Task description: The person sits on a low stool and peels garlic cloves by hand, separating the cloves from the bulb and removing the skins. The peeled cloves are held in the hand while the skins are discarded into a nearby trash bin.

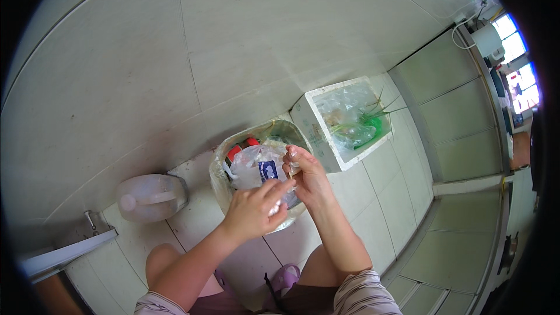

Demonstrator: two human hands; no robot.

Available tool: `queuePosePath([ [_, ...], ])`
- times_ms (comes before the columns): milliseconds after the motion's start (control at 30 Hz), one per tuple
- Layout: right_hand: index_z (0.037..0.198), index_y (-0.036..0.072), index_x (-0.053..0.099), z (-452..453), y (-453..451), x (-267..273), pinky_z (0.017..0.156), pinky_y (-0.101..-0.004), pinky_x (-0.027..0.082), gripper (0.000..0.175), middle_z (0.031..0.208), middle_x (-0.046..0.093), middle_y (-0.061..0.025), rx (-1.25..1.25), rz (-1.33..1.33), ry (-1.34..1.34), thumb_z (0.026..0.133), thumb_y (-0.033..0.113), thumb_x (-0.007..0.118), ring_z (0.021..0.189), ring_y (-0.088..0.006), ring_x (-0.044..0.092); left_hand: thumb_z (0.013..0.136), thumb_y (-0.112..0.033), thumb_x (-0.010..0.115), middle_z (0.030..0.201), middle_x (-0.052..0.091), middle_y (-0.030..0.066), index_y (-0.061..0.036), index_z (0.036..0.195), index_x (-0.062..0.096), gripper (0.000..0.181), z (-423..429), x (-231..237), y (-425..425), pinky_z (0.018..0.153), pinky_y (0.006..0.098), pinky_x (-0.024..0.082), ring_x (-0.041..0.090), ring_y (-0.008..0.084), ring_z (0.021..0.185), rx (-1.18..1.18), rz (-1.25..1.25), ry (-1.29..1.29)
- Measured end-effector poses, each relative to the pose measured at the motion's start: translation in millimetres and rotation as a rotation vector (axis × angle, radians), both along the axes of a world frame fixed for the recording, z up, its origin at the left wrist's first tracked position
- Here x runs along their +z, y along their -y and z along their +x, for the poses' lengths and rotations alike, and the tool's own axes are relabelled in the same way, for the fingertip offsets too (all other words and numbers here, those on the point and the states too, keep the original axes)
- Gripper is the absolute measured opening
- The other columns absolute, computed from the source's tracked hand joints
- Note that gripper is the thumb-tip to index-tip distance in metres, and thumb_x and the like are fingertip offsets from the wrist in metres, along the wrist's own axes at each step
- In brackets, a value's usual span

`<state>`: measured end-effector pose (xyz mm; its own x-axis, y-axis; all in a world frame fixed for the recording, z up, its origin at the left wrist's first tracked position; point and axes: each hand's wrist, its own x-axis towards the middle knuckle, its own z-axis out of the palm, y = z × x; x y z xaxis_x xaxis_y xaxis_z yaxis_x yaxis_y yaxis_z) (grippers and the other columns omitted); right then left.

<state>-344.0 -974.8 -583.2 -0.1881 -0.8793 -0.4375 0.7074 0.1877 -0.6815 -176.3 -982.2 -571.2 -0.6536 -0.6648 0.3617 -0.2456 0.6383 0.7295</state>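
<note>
Over a lined waste bin (218, 181), both of my hands are close together. My left hand (251, 210) has its fingers curled round a white piece (274, 208), mostly hidden by the fingers, while its index finger reaches to my right hand. Pinched in my right hand (308, 175) is a small pale piece (294, 168), too small to name surely. The fingertips of both hands meet around it. Below them, the bin holds crumpled clear plastic bags (247, 166), a dark blue printed label (267, 170) and red packaging (234, 152).
A white foam box (319, 140) stands right of the bin, holding plastic bags and green leafy stalks (369, 116). On the left, a translucent plastic jug (151, 197) is against the wall (131, 74). Cabinets (463, 148) line the right side. My purple clogs (286, 276) are on the floor tiles.
</note>
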Motion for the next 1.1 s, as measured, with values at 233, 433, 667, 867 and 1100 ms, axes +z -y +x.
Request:
queuePosePath([
  [233,0.098,0.005,0.061,-3,7,-14,0.064,-0.0232,0.043,0.01,0.081,0.057,-0.0021,-0.046,-0.255,0.225,0.089,0.011,0.061,0.07,-0.0102,0.049,0.077,-0.02,0.061,0.097,0.064,0.0051,-0.0041,0.097,0.067,0.027,4,-6,5,0.06,0.037,0.053,0.065,0.0261,0.065,0.028,0.087,0.091],
  [433,0.1,0.007,0.066,-22,-1,-8,0.06,-0.0232,0.043,0.014,0.09,0.065,-0.005,0.271,-0.062,-0.155,0.087,0.009,0.062,0.071,-0.0104,0.053,0.077,-0.022,0.061,0.099,0.065,0.0048,-0.0028,0.097,0.067,0.029,7,-6,12,0.062,0.0371,0.053,0.065,0.0269,0.069,0.085,0.096,0.27],
  [667,0.096,0.012,0.07,-2,-10,26,0.055,-0.0339,0.049,0.019,0.09,0.067,-0.0103,0.531,-0.024,-1.925,0.079,0.006,0.065,0.065,-0.0247,0.063,0.082,-0.019,0.06,0.082,0.065,0.0068,0.0002,0.096,0.067,0.025,11,-10,14,0.063,0.0319,0.05,0.065,0.0197,0.067,0.226,0.487,0.1],
  [867,0.096,0.009,0.071,-5,-21,31,0.055,-0.0292,0.047,0.021,0.088,0.063,-0.0087,0.321,-0.254,-1.719,0.076,0.005,0.071,0.064,-0.0195,0.061,0.09,-0.014,0.052,0.078,0.063,0.0015,0.003,0.094,0.067,0.023,12,-17,25,0.063,0.0243,0.044,0.053,0.0065,0.067,0.105,1.041,-0.203],
  [1100,0.095,0.007,0.071,-2,-15,15,0.061,-0.0278,0.048,0.018,0.088,0.06,-0.0082,0.374,-0.443,-1.348,0.077,0.004,0.07,0.071,-0.0193,0.06,0.088,-0.013,0.053,0.076,0.063,0.002,0.0025,0.099,0.067,0.024,12,-28,23,0.055,0.0215,0.041,0.051,0.0047,0.064,0.037,1.113,-0.217],
])
